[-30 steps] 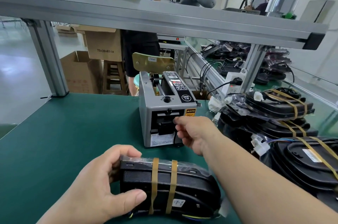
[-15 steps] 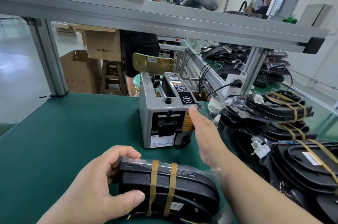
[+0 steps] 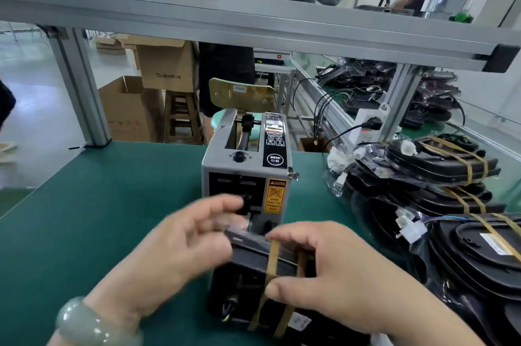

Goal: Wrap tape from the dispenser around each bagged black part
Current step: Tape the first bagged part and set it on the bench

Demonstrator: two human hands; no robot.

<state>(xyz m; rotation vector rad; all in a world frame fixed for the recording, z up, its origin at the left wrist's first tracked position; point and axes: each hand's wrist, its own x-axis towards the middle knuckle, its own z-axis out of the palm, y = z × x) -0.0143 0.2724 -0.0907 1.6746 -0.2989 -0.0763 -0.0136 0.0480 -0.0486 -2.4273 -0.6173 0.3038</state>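
Note:
A black part in a clear bag (image 3: 248, 269), with two tan tape bands (image 3: 272, 258) round it, stands tilted up on the green mat just in front of the grey tape dispenser (image 3: 245, 159). My right hand (image 3: 332, 269) grips the part at the bands, fingers over its top edge and thumb on its near face. At the part's upper left corner, my left hand (image 3: 180, 244) is blurred by motion, its fingers loosely extended beside the bag. Whether the left fingers touch the bag is unclear. No loose tape strip shows at the dispenser's mouth.
A pile of taped, bagged black parts (image 3: 451, 159) with white connectors fills the right side of the mat (image 3: 98, 204). An aluminium beam (image 3: 253, 26) crosses overhead on a post (image 3: 81, 91). A power strip (image 3: 369, 125) and cables sit behind; a person stands beyond the bench.
My right hand left the dispenser and came back to grip the part at its bands. The part has been tipped up from lying flat. My left hand let go of its left end.

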